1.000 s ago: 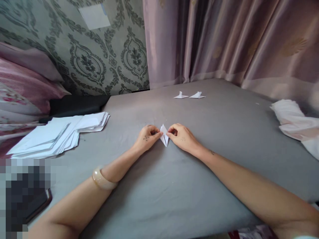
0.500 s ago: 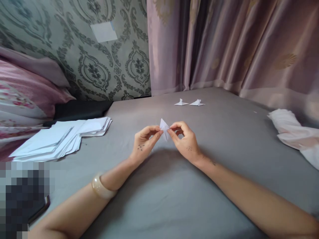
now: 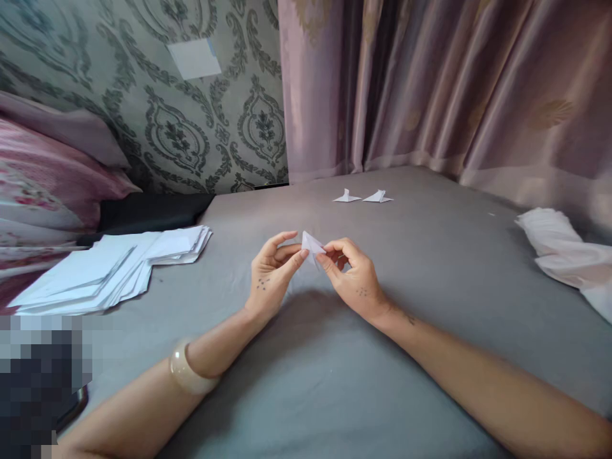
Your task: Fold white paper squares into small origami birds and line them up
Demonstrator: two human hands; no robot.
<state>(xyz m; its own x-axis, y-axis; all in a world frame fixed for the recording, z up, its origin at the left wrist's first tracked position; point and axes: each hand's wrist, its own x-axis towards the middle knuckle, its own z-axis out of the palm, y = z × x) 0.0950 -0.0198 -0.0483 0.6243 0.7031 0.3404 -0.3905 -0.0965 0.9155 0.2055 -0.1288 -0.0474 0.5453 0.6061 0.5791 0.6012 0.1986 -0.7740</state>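
Note:
A small piece of folded white paper [image 3: 312,245], pointed at the top, is held up between my two hands above the grey sheet. My left hand [image 3: 273,271] pinches its left side between the thumb and a finger, with the index finger raised off the paper. On the other side, my right hand [image 3: 352,274] grips the right corner between thumb and index finger. Parts of the paper are hidden behind the fingertips. Farther back, two folded white paper figures [image 3: 347,196] with pointed ends rest side by side on the sheet.
Stacks of white paper [image 3: 90,271] lie at the left, beside a black folded item [image 3: 153,213]. A crumpled whitish cloth [image 3: 564,245] lies at the right. A dark object [image 3: 38,389], partly blurred out, is at the lower left. Curtains [image 3: 406,83] and a patterned wall stand behind.
My left index finger has lifted off the paper, and the left hand has shifted slightly left. The folded paper has tilted and turned a little between the hands.

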